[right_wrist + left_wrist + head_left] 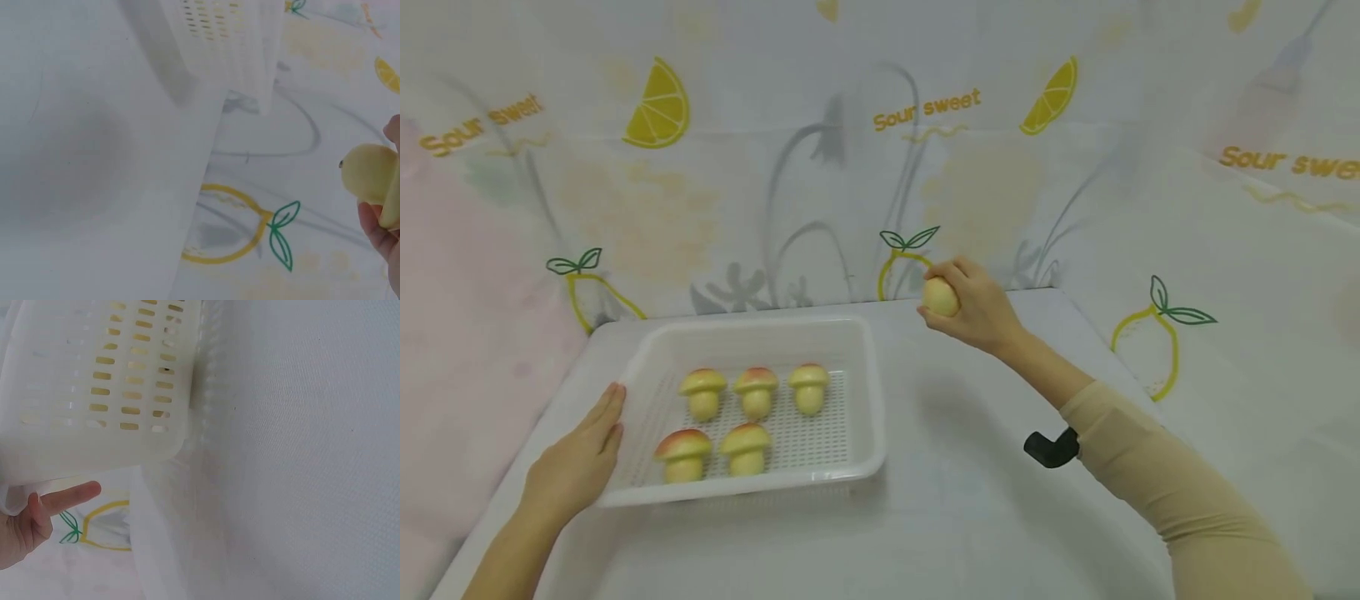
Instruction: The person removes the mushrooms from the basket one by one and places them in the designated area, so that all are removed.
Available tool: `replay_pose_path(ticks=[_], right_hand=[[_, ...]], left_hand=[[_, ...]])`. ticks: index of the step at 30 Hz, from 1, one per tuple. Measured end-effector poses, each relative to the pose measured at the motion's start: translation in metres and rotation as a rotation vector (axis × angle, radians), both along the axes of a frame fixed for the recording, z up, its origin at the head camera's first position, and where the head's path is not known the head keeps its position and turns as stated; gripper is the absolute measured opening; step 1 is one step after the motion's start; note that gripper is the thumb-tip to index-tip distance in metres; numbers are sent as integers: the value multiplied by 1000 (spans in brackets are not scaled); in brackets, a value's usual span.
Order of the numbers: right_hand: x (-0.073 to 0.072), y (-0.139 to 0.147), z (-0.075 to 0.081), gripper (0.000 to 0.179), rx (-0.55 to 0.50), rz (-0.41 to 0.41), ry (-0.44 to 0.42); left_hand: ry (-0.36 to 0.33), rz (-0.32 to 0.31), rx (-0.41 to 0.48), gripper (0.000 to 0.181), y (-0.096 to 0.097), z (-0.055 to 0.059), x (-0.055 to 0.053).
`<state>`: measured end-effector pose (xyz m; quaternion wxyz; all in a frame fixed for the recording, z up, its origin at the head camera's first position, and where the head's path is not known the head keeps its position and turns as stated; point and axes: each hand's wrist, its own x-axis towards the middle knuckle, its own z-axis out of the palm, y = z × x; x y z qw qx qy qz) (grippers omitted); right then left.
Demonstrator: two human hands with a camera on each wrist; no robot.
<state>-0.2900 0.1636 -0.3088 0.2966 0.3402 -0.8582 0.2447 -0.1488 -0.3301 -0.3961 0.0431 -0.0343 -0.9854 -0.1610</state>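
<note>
A white plastic basket (875, 417) with a slotted bottom stands on the left half of the table. Inside lie several toy mushrooms (757, 392), pale yellow with reddish tops, in two rows. My left hand (574, 467) rests along the basket's left side, fingers fairly straight; the left wrist view shows an extended finger (75, 497) beside the basket wall (94, 447). Well right of the basket, raised above the back of the table, my right hand (979, 312) grips another toy mushroom (940, 297). Its rounded stem (367, 174) points out from the fingers in the right wrist view.
A white cloth covers the table (947, 500). Behind it hangs a curtain (1000, 200) printed with lemons and lettering, close to the table's back edge. A black curved piece (1049, 450) sticks out by the right sleeve (1157, 475).
</note>
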Motion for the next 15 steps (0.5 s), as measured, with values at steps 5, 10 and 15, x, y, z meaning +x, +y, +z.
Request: replay_pose_path(ticks=[5,10,15], right_hand=[[-3,2,-12,40,7,-24,-53],[-5,1,-28,41,38,-28,-145],[-5,-2,-43,41,62,-25,-261]], left_hand=[[7,5,-5,54,-1,-2,1],[-17,2,-5,54,-4,-3,0],[-29,-13,-1,54,-2,-2,0]])
